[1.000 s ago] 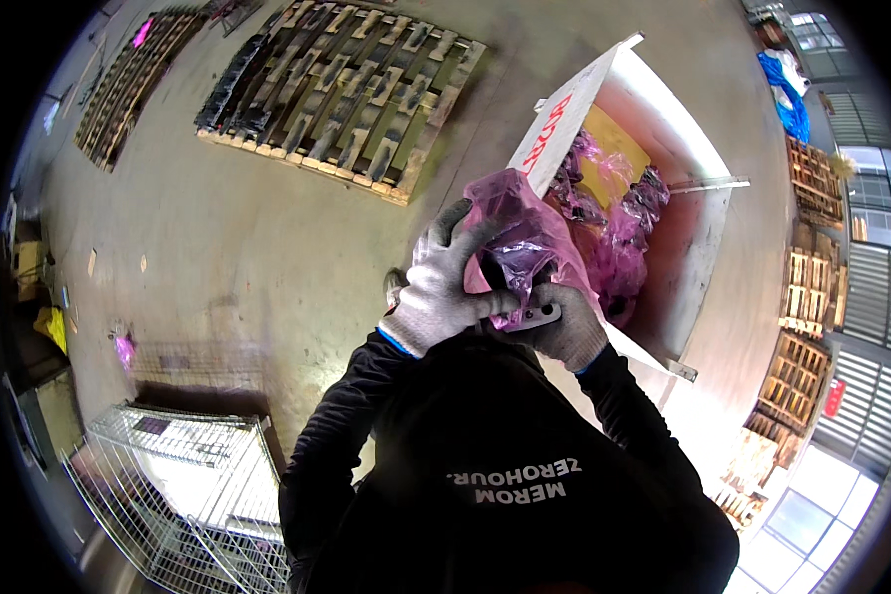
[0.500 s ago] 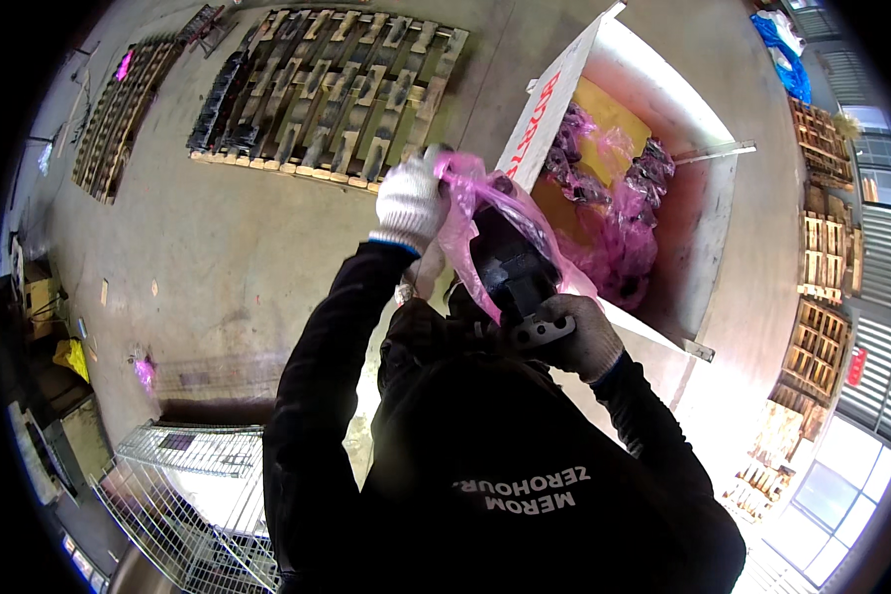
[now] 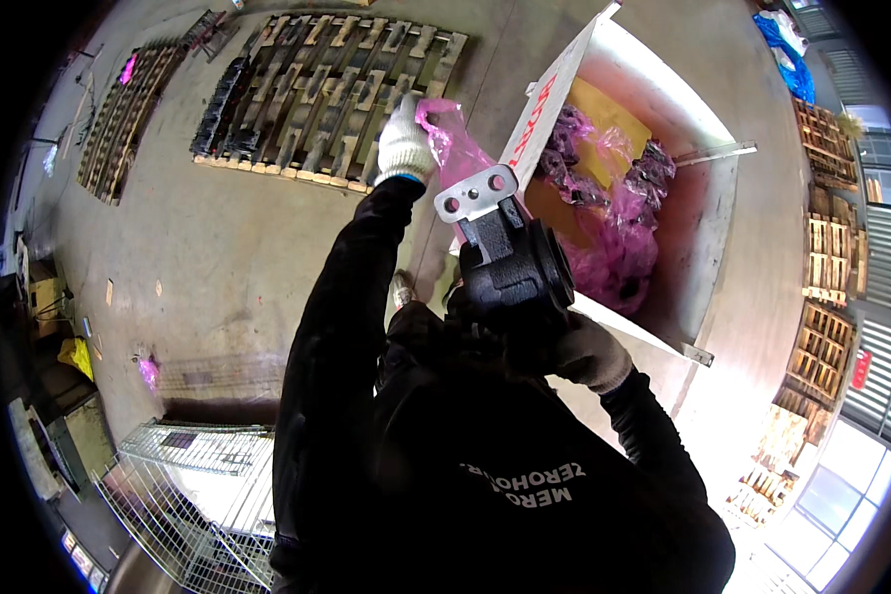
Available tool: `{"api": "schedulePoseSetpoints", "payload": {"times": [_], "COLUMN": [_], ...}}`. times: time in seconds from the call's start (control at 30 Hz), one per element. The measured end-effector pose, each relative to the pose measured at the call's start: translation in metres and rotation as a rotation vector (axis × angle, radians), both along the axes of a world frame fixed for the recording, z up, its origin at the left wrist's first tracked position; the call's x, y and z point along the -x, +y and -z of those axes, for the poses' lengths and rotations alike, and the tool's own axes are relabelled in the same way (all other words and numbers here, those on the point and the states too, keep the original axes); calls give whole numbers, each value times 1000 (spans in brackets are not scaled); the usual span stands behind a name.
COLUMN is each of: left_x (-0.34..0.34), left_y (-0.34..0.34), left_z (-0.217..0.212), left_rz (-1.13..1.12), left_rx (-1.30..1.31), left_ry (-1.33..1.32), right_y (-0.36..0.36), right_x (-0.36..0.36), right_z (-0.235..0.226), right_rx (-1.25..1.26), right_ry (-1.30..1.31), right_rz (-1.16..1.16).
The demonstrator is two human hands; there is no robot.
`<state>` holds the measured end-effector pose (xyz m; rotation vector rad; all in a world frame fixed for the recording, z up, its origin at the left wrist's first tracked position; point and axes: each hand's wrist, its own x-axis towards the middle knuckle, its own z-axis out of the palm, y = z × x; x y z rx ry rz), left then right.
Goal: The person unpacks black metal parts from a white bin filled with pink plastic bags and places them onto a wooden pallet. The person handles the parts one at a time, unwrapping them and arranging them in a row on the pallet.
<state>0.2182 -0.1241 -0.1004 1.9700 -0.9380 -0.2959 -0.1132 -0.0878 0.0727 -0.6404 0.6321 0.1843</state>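
My left hand [image 3: 405,145], in a white knit glove with a blue cuff edge, is closed on a crumpled pink plastic bag [image 3: 457,144]. In front of my chest is a black cast-metal part [image 3: 513,265], out of the bag, with a bare silver end plate with holes pointing up. My right hand [image 3: 594,356], in a greyish glove, grips its lower end; the fingertips are hidden behind it. Just beyond stands a large white box [image 3: 708,223], holding several dark parts wrapped in pink plastic [image 3: 629,213] on a yellow-brown sheet [image 3: 604,114].
A wooden pallet [image 3: 342,99] lies ahead on the left, with a row of black parts [image 3: 220,107] along its left side. Another pallet [image 3: 129,119] is farther left. A wire cage [image 3: 193,485] stands near left. Stacked pallets [image 3: 817,346] line the right side.
The pink bag has come off the metal part, drawn up and away by my left hand. My right hand has turned the part so its silver plate points upward.
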Motion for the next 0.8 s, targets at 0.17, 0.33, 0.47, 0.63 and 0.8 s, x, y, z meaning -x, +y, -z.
{"api": "schedulePoseSetpoints", "payload": {"times": [0.17, 0.33, 0.47, 0.63, 0.8], "left_x": [34, 86, 83, 236, 271], "left_y": [-10, -2, 25, -30, -64], "left_z": [85, 196, 246, 119, 76], "left_rz": [-40, -159, -101, 628, 869], "left_rx": [-192, 300, -551, -545, -669], "left_ry": [367, 734, 79, 321, 418], "right_y": [-2, -10, -9, -41, -57], "right_x": [9, 14, 5, 47, 68], "right_z": [12, 15, 11, 12, 22], "right_rx": [44, 151, 23, 12, 24], "right_ry": [-136, -178, -255, -180, -102], "right_rz": [63, 92, 56, 223, 262]}}
